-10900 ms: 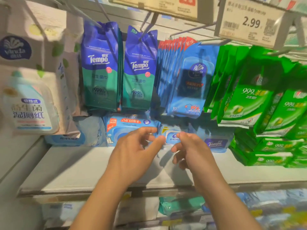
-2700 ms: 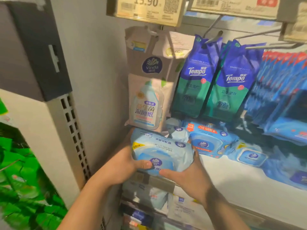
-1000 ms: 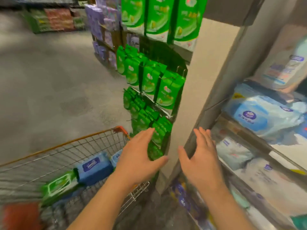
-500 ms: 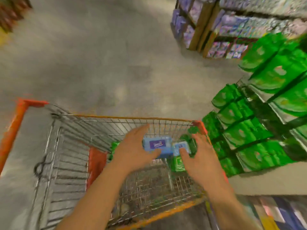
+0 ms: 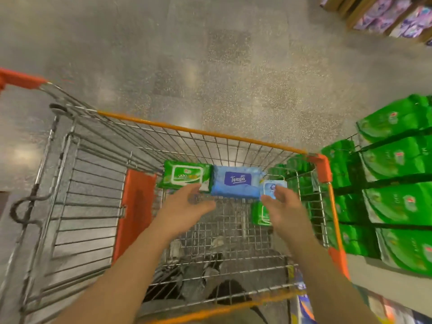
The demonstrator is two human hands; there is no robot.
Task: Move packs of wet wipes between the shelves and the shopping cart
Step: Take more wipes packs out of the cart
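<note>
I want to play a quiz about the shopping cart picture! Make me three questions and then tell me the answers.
1. True or false: the blue Tempo pack lies inside the shopping cart.
2. Which pack lies just left of the blue one? A) a green pack B) a purple pack C) a red pack
3. Fill in: both hands reach into the cart with fingers ____ and holding nothing.

Key
1. True.
2. A, the green pack.
3. Open: the left hand and the right hand are spread just in front of the packs.
</note>
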